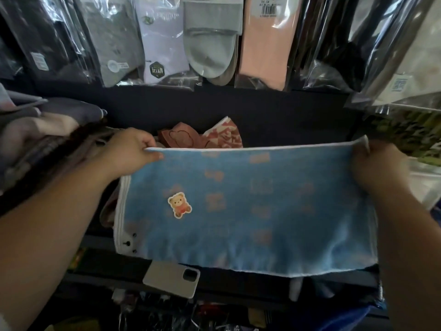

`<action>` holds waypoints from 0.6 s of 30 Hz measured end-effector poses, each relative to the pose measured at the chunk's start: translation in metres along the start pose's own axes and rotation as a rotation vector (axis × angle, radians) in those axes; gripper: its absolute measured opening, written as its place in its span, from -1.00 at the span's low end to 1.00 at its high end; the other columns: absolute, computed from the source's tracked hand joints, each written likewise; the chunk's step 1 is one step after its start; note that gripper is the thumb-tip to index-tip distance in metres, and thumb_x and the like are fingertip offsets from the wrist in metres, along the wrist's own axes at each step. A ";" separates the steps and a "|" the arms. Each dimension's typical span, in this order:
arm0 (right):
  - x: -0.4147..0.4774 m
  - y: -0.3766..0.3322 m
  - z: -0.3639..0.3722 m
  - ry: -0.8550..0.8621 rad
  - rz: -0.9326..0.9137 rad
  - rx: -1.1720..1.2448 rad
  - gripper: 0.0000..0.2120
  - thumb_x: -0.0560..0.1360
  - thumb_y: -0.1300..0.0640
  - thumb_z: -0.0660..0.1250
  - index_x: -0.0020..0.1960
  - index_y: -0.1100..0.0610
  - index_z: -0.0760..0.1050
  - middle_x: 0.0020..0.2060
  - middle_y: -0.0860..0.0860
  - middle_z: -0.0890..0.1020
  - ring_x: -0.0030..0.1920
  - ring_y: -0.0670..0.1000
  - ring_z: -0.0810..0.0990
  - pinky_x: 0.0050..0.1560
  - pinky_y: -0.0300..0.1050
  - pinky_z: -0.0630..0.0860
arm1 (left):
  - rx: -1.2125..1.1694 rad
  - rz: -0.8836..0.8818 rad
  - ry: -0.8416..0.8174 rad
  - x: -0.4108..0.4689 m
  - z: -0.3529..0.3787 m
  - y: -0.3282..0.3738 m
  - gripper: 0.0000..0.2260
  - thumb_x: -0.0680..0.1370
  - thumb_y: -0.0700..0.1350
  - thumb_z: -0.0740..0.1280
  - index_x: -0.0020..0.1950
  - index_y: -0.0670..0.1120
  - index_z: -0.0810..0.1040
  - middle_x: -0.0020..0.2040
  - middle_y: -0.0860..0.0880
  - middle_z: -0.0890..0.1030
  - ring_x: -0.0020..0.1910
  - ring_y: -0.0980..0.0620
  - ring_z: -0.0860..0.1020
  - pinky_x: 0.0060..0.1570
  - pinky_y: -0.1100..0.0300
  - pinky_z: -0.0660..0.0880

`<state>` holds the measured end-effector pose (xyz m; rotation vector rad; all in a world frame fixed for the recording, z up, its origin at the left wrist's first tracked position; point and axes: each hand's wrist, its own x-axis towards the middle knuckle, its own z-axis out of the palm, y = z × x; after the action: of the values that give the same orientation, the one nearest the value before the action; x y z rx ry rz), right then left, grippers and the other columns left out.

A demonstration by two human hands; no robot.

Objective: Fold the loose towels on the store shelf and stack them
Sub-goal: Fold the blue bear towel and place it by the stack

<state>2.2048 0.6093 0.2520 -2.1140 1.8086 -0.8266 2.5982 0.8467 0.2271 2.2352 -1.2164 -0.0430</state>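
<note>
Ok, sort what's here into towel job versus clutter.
Job: blue towel held by left hand and right hand; brown patterned towels behind.
Clutter: phone, packaged socks, folded grey cloths.

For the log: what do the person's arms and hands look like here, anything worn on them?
Both forearms are bare as far as the frame shows: no sleeves, no gloves. No watch, bracelet or ring is visible on the left hand or the right hand, though the fingers of both curl partly out of sight. No markings can be made out on either arm.
</note>
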 end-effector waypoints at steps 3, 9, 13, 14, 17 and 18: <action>-0.007 -0.001 0.024 -0.009 -0.019 -0.119 -0.66 0.62 0.01 0.20 0.31 0.17 0.39 0.20 0.38 0.51 0.22 0.41 0.49 0.07 0.19 0.43 | 0.161 0.017 0.116 -0.007 0.025 -0.008 -0.81 0.40 0.02 0.51 -0.09 -0.02 0.61 -0.06 -0.06 0.68 -0.05 -0.17 0.63 -0.08 0.04 0.55; -0.067 -0.029 0.068 -0.203 -0.492 -0.334 -0.39 0.47 -0.32 0.22 0.46 -0.11 0.35 0.40 0.17 0.40 0.39 0.30 0.36 0.32 0.32 0.33 | 0.298 -0.197 0.172 -0.054 0.044 -0.024 -0.41 0.43 0.20 0.45 0.32 -0.13 0.48 0.23 -0.29 0.55 0.21 -0.35 0.50 0.21 -0.14 0.46; -0.118 -0.052 0.099 -0.571 -0.745 -0.293 -0.22 0.40 -0.54 -0.25 0.57 -0.29 -0.06 0.63 0.02 -0.05 0.62 0.14 -0.14 0.54 0.31 -0.11 | 0.194 -0.250 0.187 -0.095 0.042 -0.030 -0.51 0.48 0.28 0.36 0.14 -0.12 0.56 0.01 -0.17 0.65 -0.03 -0.23 0.61 -0.12 0.01 0.50; -0.126 -0.052 0.107 -0.625 -0.772 -0.287 -0.23 0.41 -0.55 -0.27 0.57 -0.31 -0.16 0.63 -0.01 -0.14 0.61 0.13 -0.22 0.55 0.31 -0.18 | 0.177 -0.266 0.175 -0.103 0.041 -0.029 -0.55 0.50 0.25 0.36 0.11 -0.11 0.58 -0.02 -0.14 0.66 -0.07 -0.20 0.61 -0.17 0.04 0.48; -0.138 -0.043 0.128 -0.677 -0.798 -0.318 -0.24 0.42 -0.55 -0.27 0.54 -0.33 -0.34 0.60 -0.06 -0.30 0.59 0.15 -0.33 0.52 0.33 -0.29 | 0.183 -0.299 0.130 -0.117 0.037 -0.024 -0.57 0.52 0.26 0.32 0.13 -0.06 0.63 -0.12 -0.05 0.64 -0.16 -0.09 0.58 -0.24 0.09 0.45; -0.138 -0.040 0.132 -0.683 -0.790 -0.340 -0.23 0.42 -0.57 -0.25 0.53 -0.33 -0.36 0.59 -0.07 -0.33 0.59 0.16 -0.34 0.51 0.33 -0.30 | 0.177 -0.331 0.113 -0.118 0.035 -0.021 -0.56 0.52 0.27 0.33 0.16 -0.06 0.64 -0.18 0.01 0.61 -0.19 -0.06 0.56 -0.27 0.10 0.42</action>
<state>2.3007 0.7273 0.1296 -2.8730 0.7873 0.1455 2.5351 0.9301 0.1588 2.5355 -0.8085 0.0635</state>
